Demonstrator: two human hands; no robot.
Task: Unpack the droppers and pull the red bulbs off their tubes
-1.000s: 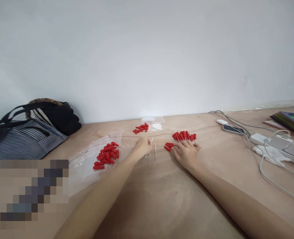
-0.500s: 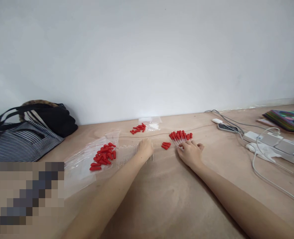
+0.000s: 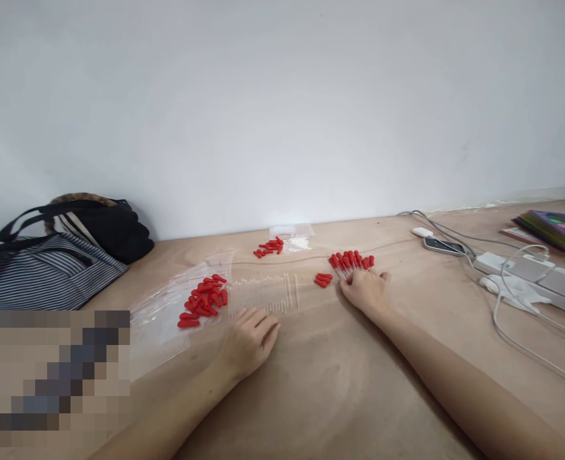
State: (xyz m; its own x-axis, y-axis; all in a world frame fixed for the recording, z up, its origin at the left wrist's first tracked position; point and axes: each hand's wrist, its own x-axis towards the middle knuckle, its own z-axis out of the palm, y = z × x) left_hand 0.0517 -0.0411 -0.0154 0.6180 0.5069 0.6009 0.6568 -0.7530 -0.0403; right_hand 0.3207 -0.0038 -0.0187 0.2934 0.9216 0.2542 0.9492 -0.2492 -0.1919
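My left hand [image 3: 248, 338] lies flat and open on the wooden table [image 3: 320, 383], just in front of a row of clear glass tubes [image 3: 263, 292]. It holds nothing. My right hand [image 3: 366, 289] rests palm down with fingers spread, its fingertips on a row of red-capped droppers [image 3: 352, 260]. A few loose red caps [image 3: 322, 279] lie to the left of that hand. A pile of red rubber caps [image 3: 204, 299] sits on a clear zip bag [image 3: 167, 313] to the left of the tubes.
A second small heap of red caps [image 3: 270, 246] lies by another clear bag [image 3: 294, 237] near the wall. A striped bag [image 3: 43, 268] and a black bag [image 3: 114, 227] sit at left. At right are a phone [image 3: 446, 246], a power strip [image 3: 535, 276], cables and a coloured book [image 3: 557, 228].
My left hand has pulled back from the glass tubes toward me and now lies flat on the table. My right hand stays on the capped droppers.
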